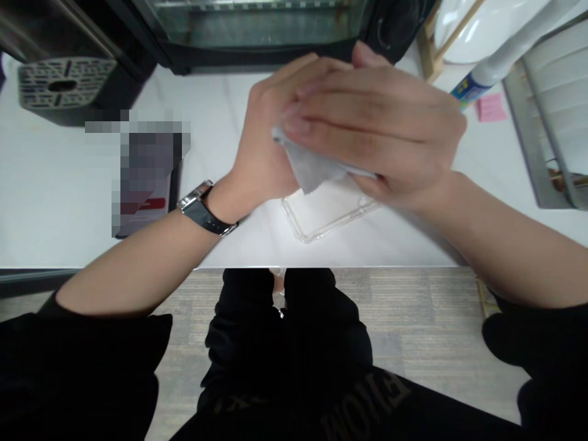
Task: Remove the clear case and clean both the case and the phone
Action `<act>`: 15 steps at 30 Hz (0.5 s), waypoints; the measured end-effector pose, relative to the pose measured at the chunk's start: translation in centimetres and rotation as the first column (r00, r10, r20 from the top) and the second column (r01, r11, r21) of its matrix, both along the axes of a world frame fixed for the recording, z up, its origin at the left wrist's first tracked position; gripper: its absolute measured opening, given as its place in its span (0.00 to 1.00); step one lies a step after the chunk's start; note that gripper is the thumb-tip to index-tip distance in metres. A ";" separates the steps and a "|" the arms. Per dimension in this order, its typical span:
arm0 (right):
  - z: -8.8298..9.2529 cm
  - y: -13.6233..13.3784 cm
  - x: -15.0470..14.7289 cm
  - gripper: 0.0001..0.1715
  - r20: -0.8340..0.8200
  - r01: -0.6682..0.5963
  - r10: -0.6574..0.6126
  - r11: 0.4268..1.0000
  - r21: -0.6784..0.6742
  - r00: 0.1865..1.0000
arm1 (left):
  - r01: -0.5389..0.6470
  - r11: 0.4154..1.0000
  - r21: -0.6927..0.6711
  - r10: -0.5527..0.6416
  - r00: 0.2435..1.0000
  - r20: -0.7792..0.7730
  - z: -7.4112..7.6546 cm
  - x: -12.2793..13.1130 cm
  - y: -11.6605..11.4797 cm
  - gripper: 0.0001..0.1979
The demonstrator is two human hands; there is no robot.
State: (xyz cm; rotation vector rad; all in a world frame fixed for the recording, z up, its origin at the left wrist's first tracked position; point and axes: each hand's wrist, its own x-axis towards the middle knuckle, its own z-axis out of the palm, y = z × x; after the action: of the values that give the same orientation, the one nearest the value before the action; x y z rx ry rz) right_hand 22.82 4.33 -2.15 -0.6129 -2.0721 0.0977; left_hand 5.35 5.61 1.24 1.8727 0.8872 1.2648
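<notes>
My right hand (386, 122) is closed on a grey cleaning cloth (310, 168), its fingers lying across my left hand (271, 122). A corner of the cloth with a zigzag edge hangs below the fingers. My left hand is behind the right one, with its fingers mostly hidden, so what it holds, if anything, does not show. A watch with a black strap (206, 214) is on the left wrist. Under both hands a clear phone case (305, 226) lies on the white counter, its upper part covered from view.
A phone (147, 177), partly pixelated, lies left on the counter (59, 202). Behind stand a black appliance with a drip tray (68, 82) and a glass-fronted oven (266, 30). At right are a white tube (496, 67), a pink note (491, 108) and a rack (533, 141) with white dishes.
</notes>
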 end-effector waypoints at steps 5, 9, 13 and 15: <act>2.7 1.2 1.6 0.35 0.089 0.015 -0.023 0.996 0.089 0.996 | -0.082 0.941 0.327 0.142 0.976 -0.164 -0.8 -0.2 -0.6 0.13; 4.7 2.5 2.8 0.23 0.197 -0.207 0.158 0.942 0.265 0.968 | -0.067 0.980 0.189 0.079 0.995 -0.059 -0.1 0.4 -1.5 0.15; 5.8 2.7 3.0 0.19 0.153 -0.230 0.209 0.965 0.130 0.966 | -0.017 0.999 0.035 0.014 0.997 0.076 -0.1 0.3 -1.3 0.15; 5.8 2.5 2.9 0.17 0.010 -0.201 0.201 0.979 0.015 0.980 | 0.161 0.984 -0.075 -0.142 0.967 0.212 -0.2 0.2 -1.1 0.17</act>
State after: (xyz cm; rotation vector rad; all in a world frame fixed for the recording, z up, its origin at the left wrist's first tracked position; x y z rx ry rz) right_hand 25.72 6.86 3.69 -0.3929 -2.1366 0.1947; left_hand 5.58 4.54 1.08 1.6695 0.6669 1.2744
